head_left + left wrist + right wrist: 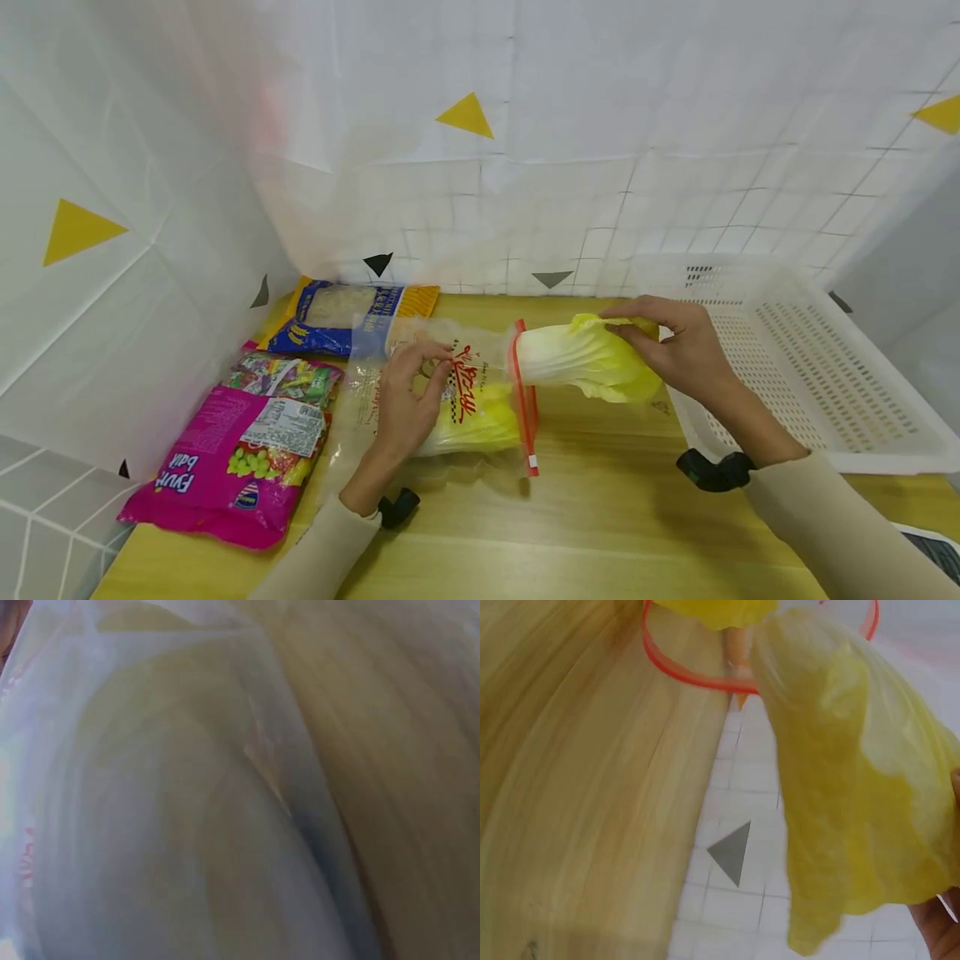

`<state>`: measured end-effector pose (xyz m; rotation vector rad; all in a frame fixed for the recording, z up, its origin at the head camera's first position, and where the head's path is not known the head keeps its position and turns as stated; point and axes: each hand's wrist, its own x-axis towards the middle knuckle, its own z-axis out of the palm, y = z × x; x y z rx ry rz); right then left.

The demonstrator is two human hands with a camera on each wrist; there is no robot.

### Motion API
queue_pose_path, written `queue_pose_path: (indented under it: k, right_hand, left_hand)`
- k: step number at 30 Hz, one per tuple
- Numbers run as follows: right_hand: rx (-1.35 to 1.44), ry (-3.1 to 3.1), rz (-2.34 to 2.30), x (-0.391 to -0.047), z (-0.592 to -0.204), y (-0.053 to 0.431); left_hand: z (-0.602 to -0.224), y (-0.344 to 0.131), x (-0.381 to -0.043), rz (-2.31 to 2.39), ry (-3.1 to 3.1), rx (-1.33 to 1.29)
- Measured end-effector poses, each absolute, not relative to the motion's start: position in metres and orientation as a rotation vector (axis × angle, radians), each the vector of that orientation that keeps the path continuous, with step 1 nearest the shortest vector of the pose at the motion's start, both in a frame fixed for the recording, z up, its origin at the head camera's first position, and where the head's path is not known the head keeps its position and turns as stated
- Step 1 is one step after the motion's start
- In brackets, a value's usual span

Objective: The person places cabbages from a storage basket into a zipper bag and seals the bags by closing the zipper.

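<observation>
A clear zip bag [495,346] with red print lies on its side in the head view, one napa cabbage [480,421] inside it. Thumb and fingers of my left hand [408,400] pinch the upper film of the bag. My right hand [686,346] grips a second napa cabbage [577,358] by its yellow leafy end. The white stem end points left and sits at the red zip edge [529,433]. In the right wrist view the red edge [682,673] forms an open loop around the tip of the held cabbage [840,772].
A white perforated basket [810,367] stands at the right. To the left lie a pink candy bag [217,467] and a blue-and-yellow food packet [330,317]. White sheeting [555,192] closes off the back of the wooden table [600,533].
</observation>
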<state>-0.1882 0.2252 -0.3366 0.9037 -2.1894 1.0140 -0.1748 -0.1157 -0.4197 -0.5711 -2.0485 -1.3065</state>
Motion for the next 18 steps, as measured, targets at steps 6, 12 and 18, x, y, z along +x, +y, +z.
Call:
queue_pose_path:
  k: [6, 12, 18]
  right_hand:
    - [0.759, -2.136, 1.142, -0.184, -0.348, 0.218]
    - [0.649, -2.31, 1.302, -0.177, -0.368, 0.208]
    - [0.637, -2.404, 1.334, -0.178, -0.373, 0.205]
  left_hand:
    - [-0.421, -0.115, -0.175, -1.323, -2.043, -0.573]
    - [-0.42, -0.115, -0.174, -1.329, -2.04, -0.529]
    - [-0.419, -0.116, -0.174, -1.333, -2.031, -0.515]
